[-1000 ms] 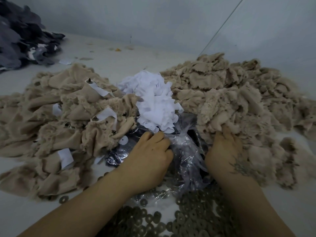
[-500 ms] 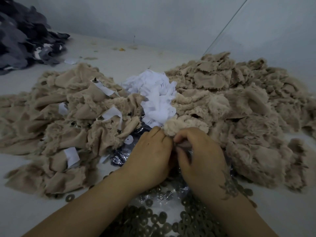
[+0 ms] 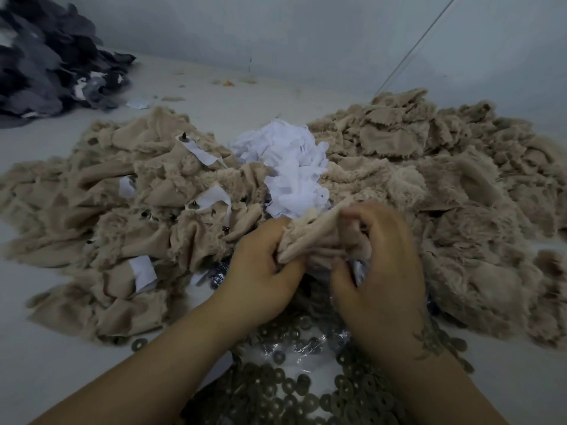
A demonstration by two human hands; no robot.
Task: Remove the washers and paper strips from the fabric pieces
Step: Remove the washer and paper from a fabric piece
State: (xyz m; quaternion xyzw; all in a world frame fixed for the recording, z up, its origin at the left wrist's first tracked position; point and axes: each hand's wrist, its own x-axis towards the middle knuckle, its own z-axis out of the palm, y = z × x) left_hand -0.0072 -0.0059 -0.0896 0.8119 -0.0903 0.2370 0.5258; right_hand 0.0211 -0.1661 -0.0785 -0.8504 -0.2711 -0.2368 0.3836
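Note:
My left hand (image 3: 260,268) and my right hand (image 3: 380,262) both grip one beige fuzzy fabric piece (image 3: 310,237) between them, low in the centre. To the left lies a heap of beige fabric pieces (image 3: 101,210) that still carry white paper strips (image 3: 211,197) and small dark studs. A second beige heap (image 3: 454,191) with no strips showing spreads to the right. A mound of loose white paper strips (image 3: 288,161) sits between the heaps. Several dark round washers (image 3: 291,388) lie in front of me.
Clear crinkled plastic (image 3: 276,354) with a dark bag lies under my hands and the washers. A pile of dark grey fabric (image 3: 49,69) sits at the far left. The pale table surface (image 3: 52,363) shows at the near left; a wall rises behind.
My right hand came from the right heap to meet my left hand. Both now hold a beige piece lifted slightly above the plastic.

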